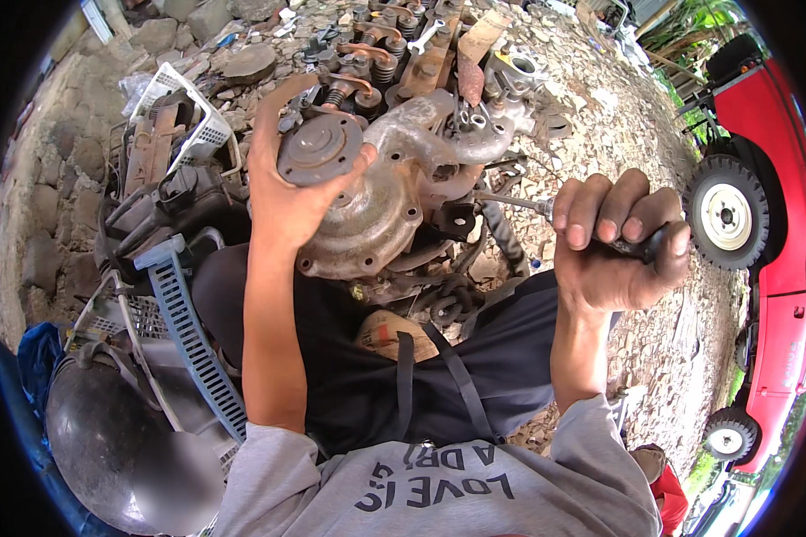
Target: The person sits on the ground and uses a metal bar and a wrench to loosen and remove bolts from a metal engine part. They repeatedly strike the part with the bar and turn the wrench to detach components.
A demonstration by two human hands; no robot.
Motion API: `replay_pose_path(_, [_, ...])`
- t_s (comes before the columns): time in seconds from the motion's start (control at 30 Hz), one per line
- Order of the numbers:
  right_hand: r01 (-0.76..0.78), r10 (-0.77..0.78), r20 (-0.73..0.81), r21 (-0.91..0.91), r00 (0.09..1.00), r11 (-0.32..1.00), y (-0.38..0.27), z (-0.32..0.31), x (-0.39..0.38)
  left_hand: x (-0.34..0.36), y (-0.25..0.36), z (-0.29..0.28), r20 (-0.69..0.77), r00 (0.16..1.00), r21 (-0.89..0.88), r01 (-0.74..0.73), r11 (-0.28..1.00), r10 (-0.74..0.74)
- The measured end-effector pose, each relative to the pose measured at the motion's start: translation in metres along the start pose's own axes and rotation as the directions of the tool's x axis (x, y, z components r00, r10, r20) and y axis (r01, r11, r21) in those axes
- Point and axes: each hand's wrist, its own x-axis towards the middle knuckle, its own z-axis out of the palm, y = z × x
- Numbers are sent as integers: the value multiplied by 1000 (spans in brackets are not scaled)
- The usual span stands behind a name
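My left hand (282, 201) is wrapped round the rim of a round metal hub flange (321, 148), thumb on its right side and fingers on its left. Behind and below the flange lies a worn cast-metal housing (367, 234) with bolt holes along its edge. My right hand (611, 240) is closed round the dark handle of what looks like a screwdriver (515, 201). Its metal shaft points left, toward the housing, and the tip lies close to the parts there; whether it touches them I cannot tell.
Engine valve springs and rocker arms (358, 67) stand beyond the housing, with an open-end wrench (426, 36) on top. A white crate (184, 112) of rusty parts is at far left. A black helmet (98, 430) lies lower left. A red vehicle (779, 331) stands at right.
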Motion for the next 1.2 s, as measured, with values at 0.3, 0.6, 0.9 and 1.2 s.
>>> replay_pose_path(0.3, [16,-10,-119,49,993,999,21,-11,5,-8,2,19,-62,997,116,-34,993,42])
replay_pose_path(0.6, [156,-149,172,-31,974,987,44,-9,-11,-6,4,24,-50,996,194,-63,979,74])
replay_pose_path(0.9, [156,-130,139,-196,982,968,49,-9,-15,-5,4,23,-48,996,202,-68,977,79])
replay_pose_path(1.2, [104,-105,-12,-23,994,994,58,-8,-20,-6,-1,18,-59,995,193,-70,979,83])
